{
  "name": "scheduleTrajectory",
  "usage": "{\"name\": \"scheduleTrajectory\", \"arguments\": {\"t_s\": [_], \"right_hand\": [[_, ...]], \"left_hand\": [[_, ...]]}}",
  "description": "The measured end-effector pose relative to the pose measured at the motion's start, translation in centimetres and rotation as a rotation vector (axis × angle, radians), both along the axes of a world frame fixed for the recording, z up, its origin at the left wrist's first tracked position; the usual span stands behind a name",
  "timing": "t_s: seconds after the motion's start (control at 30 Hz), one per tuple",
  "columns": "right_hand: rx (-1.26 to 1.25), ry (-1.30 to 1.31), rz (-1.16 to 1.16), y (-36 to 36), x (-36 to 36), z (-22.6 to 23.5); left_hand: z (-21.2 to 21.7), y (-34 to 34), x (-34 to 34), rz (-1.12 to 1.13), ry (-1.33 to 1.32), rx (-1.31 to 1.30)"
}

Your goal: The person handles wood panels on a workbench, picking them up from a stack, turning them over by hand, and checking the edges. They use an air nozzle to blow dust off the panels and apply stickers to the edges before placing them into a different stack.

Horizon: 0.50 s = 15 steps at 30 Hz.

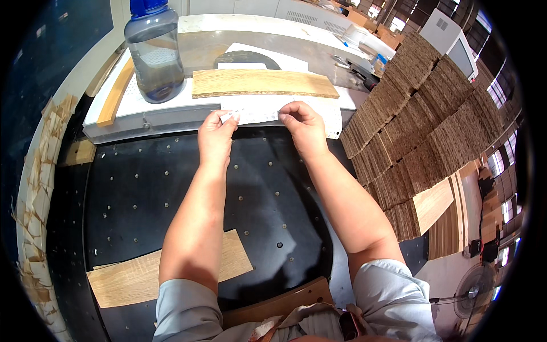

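Between my two hands a white paper label strip [257,117] is stretched out level, with faint printing on it. My left hand [215,137] pinches its left end between thumb and fingers. At the other end, my right hand [307,130] has thumb and forefinger closed on the strip. Just beyond the strip, a light wood-grain board [262,84] lies on the white ledge [199,102]. Another wood-grain board [131,279] rests on the black table [194,196], partly hidden under my left forearm.
A blue-capped water bottle [152,60] stands on the ledge at the left, beside a narrow wood strip [117,94]. Tall stacks of particle-board panels [421,122] rise at the right. Small round studs dot the table. A fan [474,292] stands at the lower right.
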State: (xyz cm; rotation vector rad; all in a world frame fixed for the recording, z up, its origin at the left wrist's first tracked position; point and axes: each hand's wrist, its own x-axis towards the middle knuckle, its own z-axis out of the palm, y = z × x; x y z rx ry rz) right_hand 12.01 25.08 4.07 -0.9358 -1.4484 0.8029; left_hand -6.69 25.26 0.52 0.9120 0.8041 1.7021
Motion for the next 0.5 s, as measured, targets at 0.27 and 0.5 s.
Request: {"name": "scheduleTrajectory", "arguments": {"t_s": [0.27, 0.5], "right_hand": [[0.213, -0.337, -0.164, -0.48, -0.39, 0.56], [0.23, -0.297, -0.164, -0.37, -0.22, 0.3]], "left_hand": [[-0.21, 0.17, -0.04, -0.004, -0.033, -0.003], [-0.26, 0.18, 0.0, -0.023, -0.043, 0.02]]}}
